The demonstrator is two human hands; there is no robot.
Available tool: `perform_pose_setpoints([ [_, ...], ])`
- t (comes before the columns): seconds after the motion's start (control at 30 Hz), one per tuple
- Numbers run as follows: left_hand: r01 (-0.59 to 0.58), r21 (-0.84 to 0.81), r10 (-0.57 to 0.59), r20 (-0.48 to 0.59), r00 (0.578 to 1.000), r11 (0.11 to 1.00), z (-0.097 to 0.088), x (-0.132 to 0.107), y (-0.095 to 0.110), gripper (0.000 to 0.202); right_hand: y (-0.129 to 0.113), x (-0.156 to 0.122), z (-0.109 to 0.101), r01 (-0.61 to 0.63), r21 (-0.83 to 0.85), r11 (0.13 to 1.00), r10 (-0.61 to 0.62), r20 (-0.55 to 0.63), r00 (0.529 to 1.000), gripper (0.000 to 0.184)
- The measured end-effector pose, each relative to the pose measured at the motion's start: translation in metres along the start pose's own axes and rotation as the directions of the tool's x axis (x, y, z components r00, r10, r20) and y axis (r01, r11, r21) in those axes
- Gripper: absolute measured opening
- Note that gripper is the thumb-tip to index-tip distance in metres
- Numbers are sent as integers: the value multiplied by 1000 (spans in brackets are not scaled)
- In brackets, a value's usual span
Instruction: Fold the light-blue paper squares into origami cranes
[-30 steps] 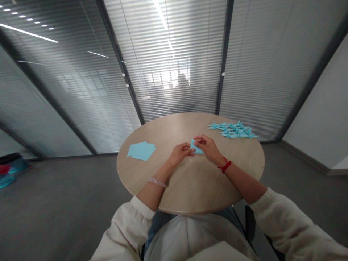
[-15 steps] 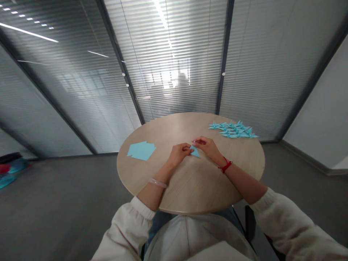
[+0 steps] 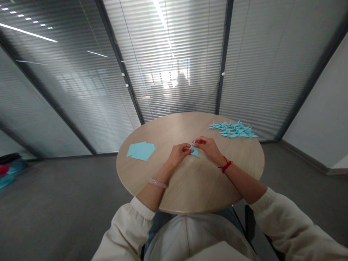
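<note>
A small light-blue folded paper (image 3: 195, 152) lies in the middle of the round wooden table (image 3: 190, 188), pinched between both hands. My left hand (image 3: 179, 153) grips its left edge with curled fingers. My right hand (image 3: 208, 145), with a red cord at the wrist, holds its top and right side with fingertips together. The paper shows as a small triangle between the fingers.
A loose stack of flat light-blue sheets (image 3: 140, 150) lies at the table's left. Several finished blue paper cranes (image 3: 233, 130) are grouped at the far right. Glass walls with blinds stand behind the table. Grey floor surrounds it.
The paper has been folded from a wider flat shape into a smaller triangle. Both hands have stayed almost in place over the last half second.
</note>
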State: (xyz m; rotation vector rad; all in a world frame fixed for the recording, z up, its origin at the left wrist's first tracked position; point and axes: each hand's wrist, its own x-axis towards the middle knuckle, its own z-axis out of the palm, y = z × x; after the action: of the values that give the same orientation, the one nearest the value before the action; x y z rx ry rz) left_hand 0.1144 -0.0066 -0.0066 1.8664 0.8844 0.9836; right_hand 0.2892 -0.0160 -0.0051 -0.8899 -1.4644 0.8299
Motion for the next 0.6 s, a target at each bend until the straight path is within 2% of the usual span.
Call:
perform_pose_setpoints([
  [0.27,-37,78,36,16,999,996,0,0,-1,26,-3,0,-1,12,-72,997,-13,-23,1000,33],
  [0.43,-55,127,53,25,998,990,-1,0,-3,25,-2,0,-1,14,-61,998,-16,-30,999,30],
  [0.6,-55,168,56,2,998,984,0,-2,4,22,0,0,-1,27,-31,999,-27,-18,999,29],
])
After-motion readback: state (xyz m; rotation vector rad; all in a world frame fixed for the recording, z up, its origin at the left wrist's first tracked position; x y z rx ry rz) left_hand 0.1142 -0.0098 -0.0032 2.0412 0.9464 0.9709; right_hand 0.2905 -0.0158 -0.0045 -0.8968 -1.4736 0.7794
